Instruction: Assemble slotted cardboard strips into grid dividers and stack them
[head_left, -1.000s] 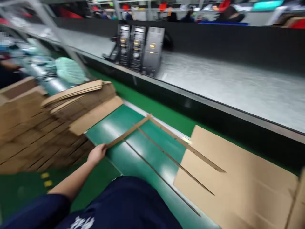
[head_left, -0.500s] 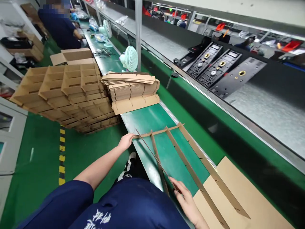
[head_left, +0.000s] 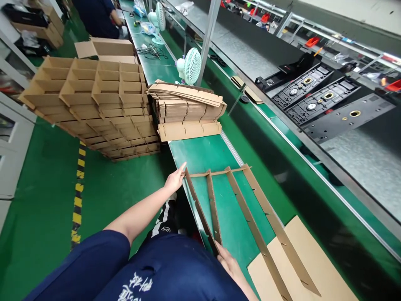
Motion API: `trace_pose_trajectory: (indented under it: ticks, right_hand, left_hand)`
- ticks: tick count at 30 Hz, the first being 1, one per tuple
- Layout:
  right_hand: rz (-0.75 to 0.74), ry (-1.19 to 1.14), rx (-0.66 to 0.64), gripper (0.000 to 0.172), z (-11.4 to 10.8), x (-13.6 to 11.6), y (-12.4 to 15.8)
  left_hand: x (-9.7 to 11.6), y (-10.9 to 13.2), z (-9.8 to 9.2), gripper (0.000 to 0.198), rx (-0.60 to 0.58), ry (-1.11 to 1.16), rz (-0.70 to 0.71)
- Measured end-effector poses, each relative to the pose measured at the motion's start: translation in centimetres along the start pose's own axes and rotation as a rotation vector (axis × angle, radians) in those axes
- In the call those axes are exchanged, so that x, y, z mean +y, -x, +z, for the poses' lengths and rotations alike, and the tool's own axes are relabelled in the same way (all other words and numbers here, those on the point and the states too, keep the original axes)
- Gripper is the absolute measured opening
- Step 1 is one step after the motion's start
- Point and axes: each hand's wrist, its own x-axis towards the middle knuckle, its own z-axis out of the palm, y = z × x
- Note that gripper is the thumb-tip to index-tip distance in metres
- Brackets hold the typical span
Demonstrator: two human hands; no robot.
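My left hand pinches the near end of a cardboard cross strip, its index finger sticking out. That strip stands on edge across the bench, and several long slotted strips join it side by side. With its fingers closed on the nearest long strip, my right hand is low in front of my body. The nearest strip's far end meets the cross strip beside my left hand. Further right stand other slotted strips, their near ends over flat cardboard sheets.
Beyond the frame lies a stack of slotted cardboard strips. Assembled cardboard grids are piled left of the bench. A fan stands behind the stack. Black housings rest on the conveyor at right. Another person works at the far left.
The nearest long strip has swung from a slant across its neighbour to line up alongside it, its far end now at the cross strip's near end. My right hand moved with it; the view shifted.
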Motion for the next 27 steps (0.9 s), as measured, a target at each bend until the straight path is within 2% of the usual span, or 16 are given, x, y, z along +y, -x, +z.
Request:
trace_pose_trajectory:
  ticks: [4,8,11,13,17,21,24,26,27]
  right_hand:
    - [0.010,-0.011,-0.048,0.051,1.8,0.4,-0.9]
    - [-0.007,-0.007,-0.019,0.050,3.8,0.9,-2.1]
    - [0.084,0.100,0.038,0.049,4.8,1.7,-2.4]
    - [0.129,0.204,0.134,0.048,4.8,2.1,-2.4]
    - [0.252,0.439,0.330,0.047,3.4,2.9,-1.9]
    - [0.397,0.578,0.411,0.047,2.2,4.0,0.2]
    - [0.281,0.547,0.471,0.044,1.2,5.5,2.6]
    - [0.201,0.491,0.565,0.045,-0.7,7.3,3.8]
    - [0.215,0.475,0.642,0.049,-2.2,8.4,4.2]
  left_hand:
    - [-0.1,0.2,-0.3,0.053,-0.059,-0.151,0.070]
    - [-0.7,0.1,-0.3,0.053,-0.136,-0.246,0.074]
    - [-0.8,0.0,-0.3,0.051,-0.171,-0.286,0.054]
    - [-0.5,-0.2,-0.1,0.048,-0.157,-0.289,0.035]
    - [1.1,-0.5,1.2,0.043,-0.157,-0.268,0.052]
    - [2.8,-0.4,2.4,0.045,-0.221,-0.298,0.044]
    - [3.3,0.5,2.2,0.050,-0.209,-0.324,0.088]
    - [3.9,1.6,1.8,0.054,-0.135,-0.365,0.160]
    - [4.3,2.2,1.7,0.055,-0.100,-0.384,0.216]
